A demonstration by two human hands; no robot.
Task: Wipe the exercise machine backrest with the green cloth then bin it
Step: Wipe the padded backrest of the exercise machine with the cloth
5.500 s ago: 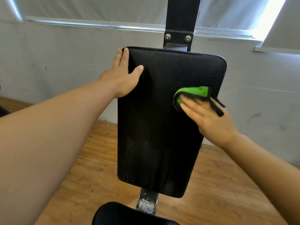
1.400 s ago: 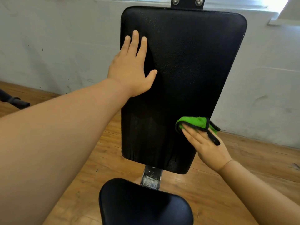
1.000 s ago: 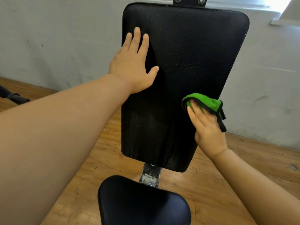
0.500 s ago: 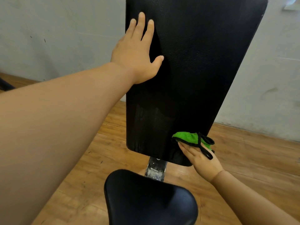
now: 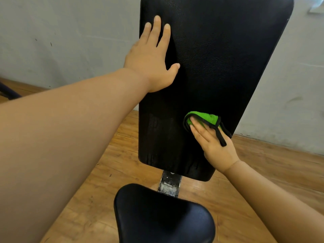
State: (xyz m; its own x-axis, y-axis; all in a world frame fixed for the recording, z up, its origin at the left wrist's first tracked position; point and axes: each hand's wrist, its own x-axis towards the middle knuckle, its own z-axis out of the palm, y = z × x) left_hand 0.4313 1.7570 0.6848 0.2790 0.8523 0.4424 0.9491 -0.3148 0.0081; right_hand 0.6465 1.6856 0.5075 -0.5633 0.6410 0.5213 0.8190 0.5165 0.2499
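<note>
The black padded backrest point(image 5: 219, 58) stands upright in front of me, its top cut off by the frame. My left hand point(image 5: 152, 62) lies flat against its upper left part, fingers spread, holding nothing. My right hand point(image 5: 213, 144) presses the folded green cloth point(image 5: 203, 117), which has a black trim, onto the lower right part of the pad. Wet streaks show near the pad's bottom edge.
The black seat pad point(image 5: 163, 216) sits below the backrest, joined by a scuffed metal post point(image 5: 169, 184). A grey wall point(image 5: 70, 41) rises behind, and a wooden floor point(image 5: 263, 172) spreads underneath. No bin is in view.
My right hand has slid the cloth up from the backrest's bottom edge to a spot somewhat higher on the right side. My left hand stays flat on the upper left.
</note>
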